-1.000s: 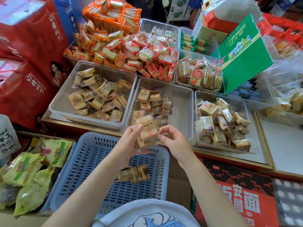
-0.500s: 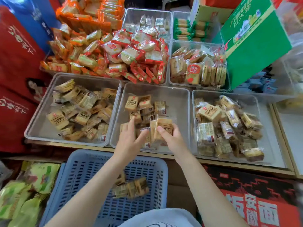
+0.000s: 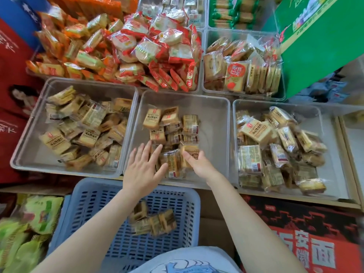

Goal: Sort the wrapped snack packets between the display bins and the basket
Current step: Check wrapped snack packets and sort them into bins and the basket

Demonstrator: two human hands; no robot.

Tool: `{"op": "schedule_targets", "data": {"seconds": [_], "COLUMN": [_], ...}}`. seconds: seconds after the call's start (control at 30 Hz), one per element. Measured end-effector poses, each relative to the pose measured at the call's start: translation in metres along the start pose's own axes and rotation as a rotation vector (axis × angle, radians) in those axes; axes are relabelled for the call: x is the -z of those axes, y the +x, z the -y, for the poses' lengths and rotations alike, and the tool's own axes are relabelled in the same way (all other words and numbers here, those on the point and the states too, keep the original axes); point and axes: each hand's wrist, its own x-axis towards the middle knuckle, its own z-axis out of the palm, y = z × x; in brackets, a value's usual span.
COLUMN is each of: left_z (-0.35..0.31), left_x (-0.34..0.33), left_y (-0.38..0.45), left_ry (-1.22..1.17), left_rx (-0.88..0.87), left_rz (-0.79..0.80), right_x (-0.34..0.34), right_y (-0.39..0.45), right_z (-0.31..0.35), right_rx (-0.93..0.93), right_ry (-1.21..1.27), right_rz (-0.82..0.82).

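head view, step: placing packets into the middle bin (image 3: 220, 123); keep them label-up and push them tight against the packets already in the bin (image 3: 171, 125)
left hand (image 3: 142, 168): fingers straight and spread, palm down, steadying the near packets (image 3: 170, 163); holds nothing
right hand (image 3: 200, 164): thumb and fingers pinch a tan packet (image 3: 190, 151) at the near right of the pile; set it flat before letting go, else it tips onto its edge
basket (image 3: 94, 205): blue, below the bins; a few leftover packets (image 3: 152, 221) lie on its floor, well apart from the hands; likely next to move
neighbours: left bin (image 3: 25, 152) and right bin (image 3: 323, 119) hold similar tan packets; check the print before mixing
hidden: right fingertips under the packet; the left forearm covers part of the basket
hard to read: basket packets blurred, probably same kind as the middle bin's; top row of bins cut off
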Motion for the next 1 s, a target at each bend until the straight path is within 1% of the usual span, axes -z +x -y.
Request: {"op": "schedule_targets", "data": {"seconds": [0.07, 0.17, 0.23, 0.27, 0.33, 0.43, 0.5, 0.6, 0.67, 0.77, 0.87, 1.0], "left_z": [-0.002, -0.002, 0.002, 0.006, 0.024, 0.075, 0.119, 0.180, 0.213, 0.243, 0.251, 0.255], "left_x": [0.002, 0.004, 0.007, 0.009, 0.014, 0.021, 0.024, 0.027, 0.029, 0.028, 0.022, 0.017], "left_y": [-0.001, -0.002, -0.006, -0.010, -0.022, -0.041, -0.052, -0.061, -0.062, -0.058, -0.054, -0.050], "left_ry": [-0.007, -0.068, -0.159, -0.218, -0.321, -0.370, -0.343, -0.285, -0.236, -0.251, -0.294, -0.337], "left_rx": [-0.001, -0.030, -0.076, -0.092, -0.068, 0.086, 0.235, 0.410, 0.452, 0.511, 0.528, 0.512], "left_rz": [-0.003, -0.033, -0.113, -0.179, -0.312, -0.440, -0.459, -0.446, -0.464, -0.470, -0.480, -0.545], "right_x": [-0.007, -0.013, -0.016, -0.018, -0.029, -0.068, -0.109, -0.175, -0.215, -0.253, -0.268, -0.280], "right_y": [-0.004, -0.015, -0.024, -0.030, -0.039, -0.042, -0.038, -0.018, -0.001, 0.018, 0.031, 0.046], "right_z": [0.005, 0.013, 0.016, 0.022, 0.044, 0.090, 0.119, 0.147, 0.159, 0.173, 0.187, 0.205], "right_rx": [0.049, 0.159, 0.277, 0.343, 0.432, 0.485, 0.519, 0.518, 0.487, 0.414, 0.360, 0.293], "right_ry": [0.018, -0.009, -0.064, -0.081, -0.098, -0.153, -0.208, -0.326, -0.364, -0.322, -0.318, -0.346], "right_rz": [-0.096, -0.331, -0.486, -0.508, -0.431, -0.219, -0.090, 0.032, 0.063, 0.020, -0.010, -0.036]}}
